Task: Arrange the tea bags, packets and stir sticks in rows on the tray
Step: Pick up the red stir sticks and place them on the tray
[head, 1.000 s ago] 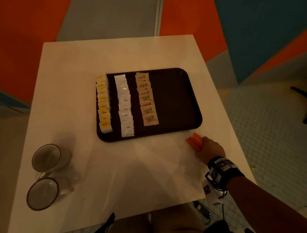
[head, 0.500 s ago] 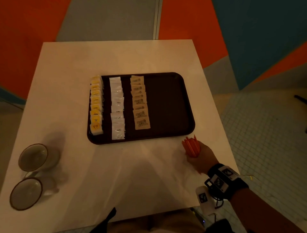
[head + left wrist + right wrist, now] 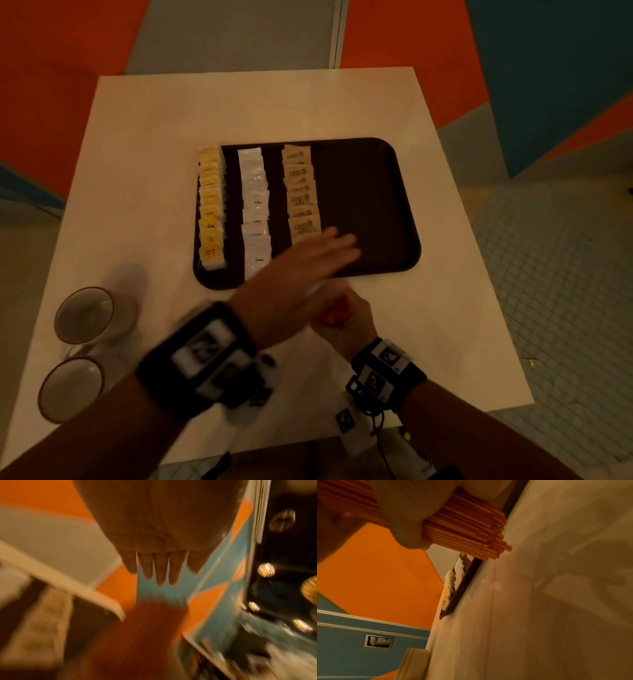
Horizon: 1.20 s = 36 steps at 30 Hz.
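Observation:
A dark tray [image 3: 373, 205] lies on the white table [image 3: 144, 171]. It holds a row of yellow tea bags [image 3: 211, 209], a row of white packets [image 3: 256, 212] and a row of tan packets [image 3: 301, 195]; its right half is bare. My right hand [image 3: 342, 318] grips a bundle of orange stir sticks [image 3: 334, 313] [image 3: 467, 531] just in front of the tray's near edge [image 3: 462, 588]. My left hand [image 3: 308, 267] [image 3: 159, 568] is blurred, fingers straight, reaching above the right hand and over the tray's near edge. It holds nothing.
Two cups [image 3: 84, 315] [image 3: 70, 389] stand near the table's front left corner. The table's right edge [image 3: 479, 274] drops to a tiled floor. Orange and blue walls lie beyond the far edge.
My left arm has come into view and swept right over the tray's near edge. My right hand with the stir sticks has moved left toward the middle of the table.

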{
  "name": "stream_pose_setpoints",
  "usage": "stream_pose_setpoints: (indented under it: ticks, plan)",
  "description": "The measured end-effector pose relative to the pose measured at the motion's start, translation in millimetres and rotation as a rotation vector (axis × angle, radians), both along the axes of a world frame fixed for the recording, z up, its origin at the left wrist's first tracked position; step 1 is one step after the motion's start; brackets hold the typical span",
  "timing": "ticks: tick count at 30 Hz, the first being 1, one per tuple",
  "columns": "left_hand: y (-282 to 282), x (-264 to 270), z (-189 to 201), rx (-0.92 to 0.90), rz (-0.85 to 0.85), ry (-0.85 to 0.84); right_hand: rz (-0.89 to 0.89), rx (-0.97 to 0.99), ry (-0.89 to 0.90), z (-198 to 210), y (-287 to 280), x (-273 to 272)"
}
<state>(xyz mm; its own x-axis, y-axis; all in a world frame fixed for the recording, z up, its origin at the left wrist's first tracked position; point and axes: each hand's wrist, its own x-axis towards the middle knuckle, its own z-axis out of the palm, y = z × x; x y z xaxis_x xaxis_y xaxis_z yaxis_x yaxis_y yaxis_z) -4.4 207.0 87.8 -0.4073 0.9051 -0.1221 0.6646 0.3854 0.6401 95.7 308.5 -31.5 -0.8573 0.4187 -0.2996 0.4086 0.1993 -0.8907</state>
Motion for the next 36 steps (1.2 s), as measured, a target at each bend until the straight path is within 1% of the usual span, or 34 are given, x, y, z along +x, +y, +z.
stream_pose_setpoints:
  ticks: [1, 2, 3, 4, 5, 6, 7, 8, 10, 11, 12, 13, 14, 15, 16, 17, 18, 19, 20, 21, 23, 24, 26, 28, 29, 30, 31, 32, 33, 34, 36]
  plan:
    - [18, 12, -10, -0.070, -0.084, 0.080, 0.017, 0.044, -0.047, -2, -4, -5]
    - [32, 19, -23, -0.181, -0.165, 0.152, -0.031, 0.117, -0.136, 3, -12, -14]
    - [40, 23, -36, -0.280, -0.218, 0.196, -0.157, 0.285, -0.225, 2, -20, -20]
    - [43, 26, -48, -0.349, -0.263, 0.216, -0.177, 0.444, -0.362, 14, -28, -26]
    - [42, 28, -57, -0.376, -0.271, 0.230, -0.135, 0.490, -0.541, 29, -34, -39]
    - [41, 31, -68, -0.382, -0.267, 0.250, -0.122, 0.539, -0.661, 31, -36, -49]
    - [40, 34, -73, -0.342, -0.246, 0.279, -0.107, 0.607, -0.711, 24, -38, -51]
    - [40, 36, -75, -0.295, -0.219, 0.301, -0.144, 0.652, -0.738, 21, -40, -59]
    - [38, 34, -80, -0.272, -0.182, 0.323, -0.149, 0.558, -0.725, 18, -32, -59]
    - [36, 32, -79, -0.291, -0.187, 0.318, -0.094, 0.532, -0.742, 18, -29, -51]
    - [34, 28, -78, -0.277, -0.178, 0.270, -0.015, 0.549, -0.652, 6, -24, -39]
    - [32, 22, -75, -0.200, -0.113, 0.174, 0.121, 0.481, -0.465, -6, -17, -31]
    - [30, 17, -70, -0.091, 0.032, 0.021, 0.250, 0.267, -0.355, -2, -4, -23]
    - [27, 12, -62, 0.037, 0.217, -0.176, 0.248, 0.102, -0.278, 6, 6, -17]
    - [23, 7, -57, 0.181, 0.386, -0.390, 0.170, 0.010, -0.219, 14, 13, -13]
    - [18, 3, -52, 0.278, 0.496, -0.592, 0.105, -0.055, -0.184, 24, 16, -12]
    - [14, 1, -50, 0.302, 0.543, -0.760, 0.099, -0.120, -0.181, 35, 12, -16]
    - [12, 2, -50, 0.281, 0.535, -0.882, 0.138, -0.155, -0.187, 44, 11, -18]
    - [12, 4, -50, 0.246, 0.510, -0.941, 0.199, -0.179, -0.196, 52, 8, -20]
    - [14, 7, -50, 0.233, 0.518, -0.957, 0.260, -0.195, -0.207, 58, 8, -22]
    - [16, 11, -51, 0.275, 0.609, -0.976, 0.327, -0.227, -0.225, 64, 9, -25]
    - [17, 12, -51, 0.296, 0.670, -1.005, 0.345, -0.223, -0.235, 64, 7, -29]
    - [19, 10, -50, 0.328, 0.759, -1.065, 0.327, -0.236, -0.244, 61, 3, -33]
    - [19, 3, -45, 0.354, 0.801, -1.052, 0.324, -0.345, -0.276, 52, 5, -29]
    - [20, 0, -43, 0.387, 0.807, -1.023, 0.315, -0.472, -0.264, 45, 6, -24]
    - [19, -4, -39, 0.430, 0.813, -0.985, 0.260, -0.659, -0.234, 35, 7, -17]
    - [19, -8, -34, 0.473, 0.810, -0.932, 0.151, -0.863, -0.198, 28, 8, -9]
    - [18, -11, -30, 0.502, 0.799, -0.875, 0.010, -1.031, -0.174, 24, 8, -5]
    - [17, -12, -27, 0.520, 0.777, -0.815, -0.129, -1.149, -0.162, 21, 9, -5]
    - [18, -10, -24, 0.525, 0.748, -0.768, -0.237, -1.219, -0.155, 21, 8, -8]
    - [22, -1, -22, 0.514, 0.719, -0.724, -0.365, -1.249, -0.103, 25, 7, -17]
